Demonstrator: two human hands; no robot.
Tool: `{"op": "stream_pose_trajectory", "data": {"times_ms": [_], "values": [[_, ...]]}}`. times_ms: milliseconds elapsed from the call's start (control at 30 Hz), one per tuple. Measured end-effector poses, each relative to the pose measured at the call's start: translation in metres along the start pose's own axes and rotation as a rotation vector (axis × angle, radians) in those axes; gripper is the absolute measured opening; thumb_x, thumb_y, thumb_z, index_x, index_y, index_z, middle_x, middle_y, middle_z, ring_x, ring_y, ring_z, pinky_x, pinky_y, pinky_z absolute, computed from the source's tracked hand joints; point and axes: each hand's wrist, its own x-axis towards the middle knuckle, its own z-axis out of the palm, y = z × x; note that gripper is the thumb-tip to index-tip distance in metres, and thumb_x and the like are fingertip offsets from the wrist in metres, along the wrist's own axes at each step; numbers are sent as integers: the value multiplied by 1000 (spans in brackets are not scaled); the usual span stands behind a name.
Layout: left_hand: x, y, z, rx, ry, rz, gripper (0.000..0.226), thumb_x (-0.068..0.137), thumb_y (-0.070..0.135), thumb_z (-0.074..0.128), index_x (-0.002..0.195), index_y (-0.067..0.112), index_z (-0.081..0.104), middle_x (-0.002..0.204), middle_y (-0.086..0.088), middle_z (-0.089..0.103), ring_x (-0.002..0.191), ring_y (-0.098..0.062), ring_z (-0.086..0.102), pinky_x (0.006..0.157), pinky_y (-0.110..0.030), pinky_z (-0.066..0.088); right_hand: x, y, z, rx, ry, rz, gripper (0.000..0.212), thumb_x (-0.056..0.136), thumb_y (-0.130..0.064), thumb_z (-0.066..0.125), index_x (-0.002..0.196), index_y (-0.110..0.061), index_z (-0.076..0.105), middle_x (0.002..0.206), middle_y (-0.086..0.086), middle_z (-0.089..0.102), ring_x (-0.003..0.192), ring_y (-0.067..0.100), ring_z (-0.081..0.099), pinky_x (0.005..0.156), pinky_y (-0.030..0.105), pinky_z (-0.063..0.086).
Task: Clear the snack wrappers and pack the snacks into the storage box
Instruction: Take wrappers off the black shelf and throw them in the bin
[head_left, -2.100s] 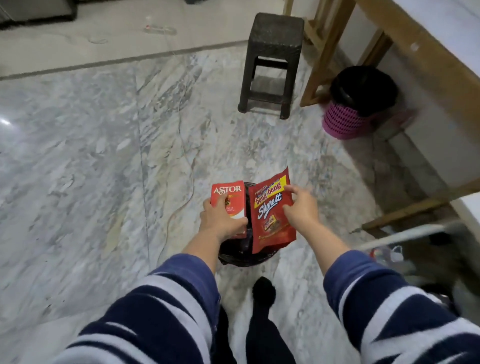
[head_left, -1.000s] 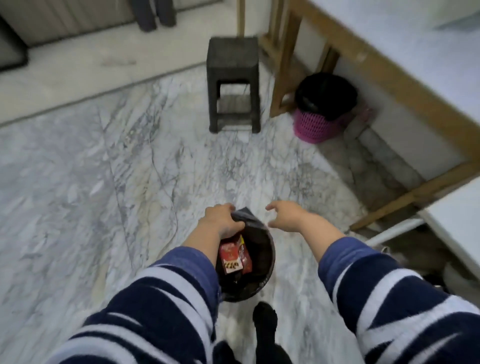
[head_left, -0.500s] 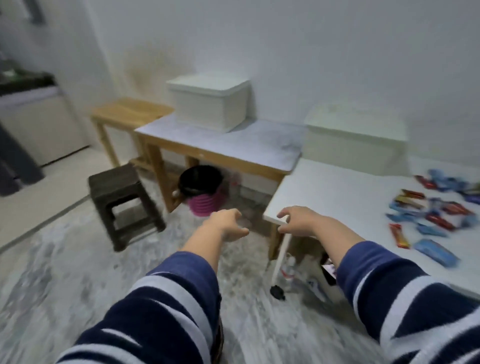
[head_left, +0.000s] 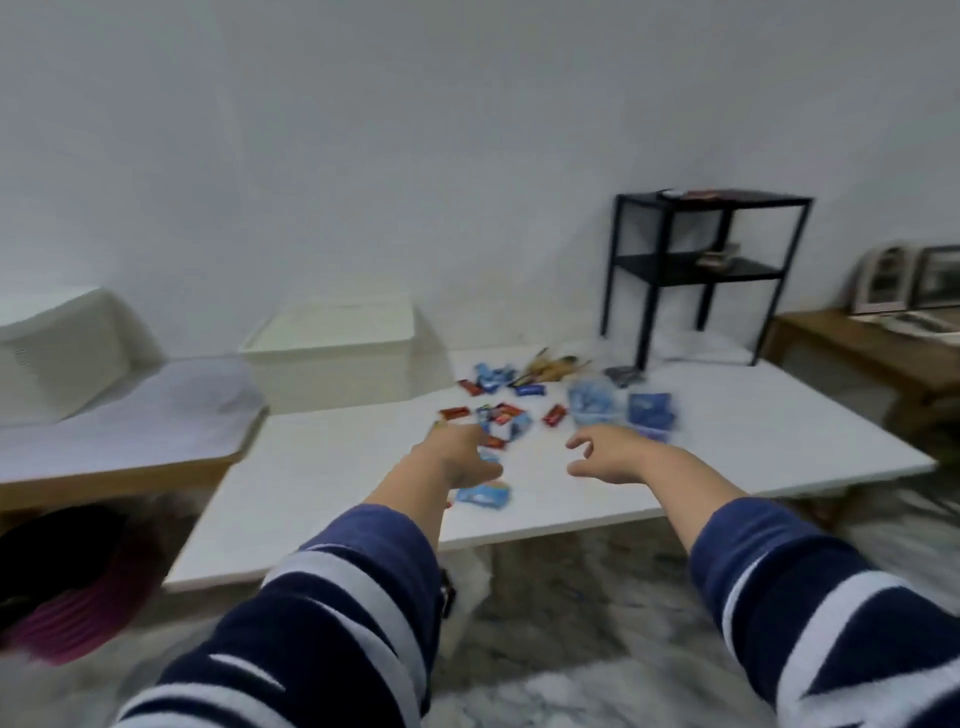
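Observation:
Several small snack packets (head_left: 501, 413), red and blue, lie scattered on the low white table (head_left: 727, 441). A blue packet (head_left: 483, 494) lies nearest the front edge. A white storage box (head_left: 337, 358) stands at the table's back left against the wall. My left hand (head_left: 457, 457) hovers over the left part of the pile, fingers loosely apart, holding nothing. My right hand (head_left: 608, 457) reaches out beside it with spread fingers, also with nothing in it. The picture is blurred by motion.
A black two-shelf stand (head_left: 696, 270) sits on the table's far right. A wooden table (head_left: 119, 441) with a white bin (head_left: 57, 353) stands to the left, with a pink and black waste basket (head_left: 67, 587) under it. A wooden bench (head_left: 862, 348) is at right.
Both hands dropped the red wrappers into the black bin on the floor. The view then swung up and right to the white table, and both hands now reach over the snacks.

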Motion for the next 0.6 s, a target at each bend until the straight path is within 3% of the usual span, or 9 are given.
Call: {"op": "stream_pose_trajectory", "data": {"times_ms": [267,400,600], "values": [[103,185,26,-101,-34,195,54,84,42,61,135,28,46,140,-4,49,124,-25,50,103,-36,42,11,166,-99,-9,134,168,48,94,-33,54,139,-18,46,143,6,45,128,23,46,102,28,37],[154,236,17,-95,-4,276,51,85,34,62,134,25,49,140,-1,48,124,-21,50,98,-27,40,39,209,-135,20,174,199,47,94,-33,55,138,-20,46,142,4,46,128,21,46,103,27,37],[261,282,-37,-75,115,312,53,85,40,62,134,27,48,140,-2,48,128,-23,45,107,-34,38,108,242,-207,56,302,182,46,94,-31,56,138,-21,46,143,3,46,128,21,47,104,29,38]]}}
